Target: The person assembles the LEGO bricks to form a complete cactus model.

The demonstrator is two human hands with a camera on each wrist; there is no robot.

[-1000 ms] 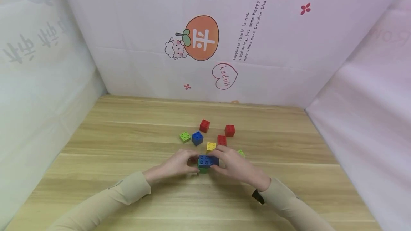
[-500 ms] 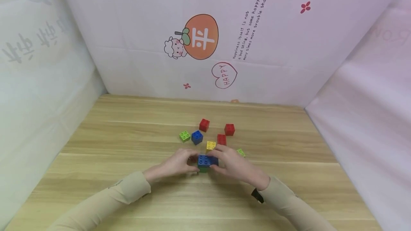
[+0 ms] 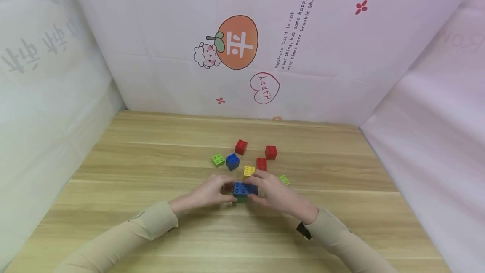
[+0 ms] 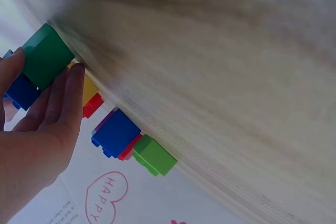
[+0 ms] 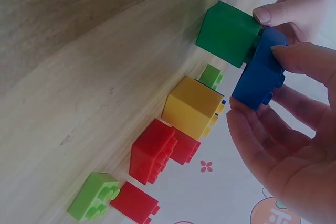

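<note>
A long blue toy brick [image 3: 241, 188] sits on top of a dark green brick [image 3: 240, 200] near the table's middle. My right hand [image 3: 278, 193] pinches the blue brick at its right part, thumb on the near side and fingers on the far side. From the left, my left hand [image 3: 212, 191] holds the stack between thumb and fingers. In the right wrist view the blue brick [image 5: 260, 69] overhangs the green brick [image 5: 228, 32], a thin gap showing between them. The left wrist view shows the left fingers beside the green brick [image 4: 47, 56].
Behind the hands stand a yellow brick [image 3: 249, 171], a blue brick [image 3: 233, 161] and a light green one [image 3: 217, 160]. Three red bricks, one of them [image 3: 241, 147] farthest back, lie beyond. Another light green brick [image 3: 284, 180] is beside the right hand. White printed cloth walls surround the table [image 3: 170, 138].
</note>
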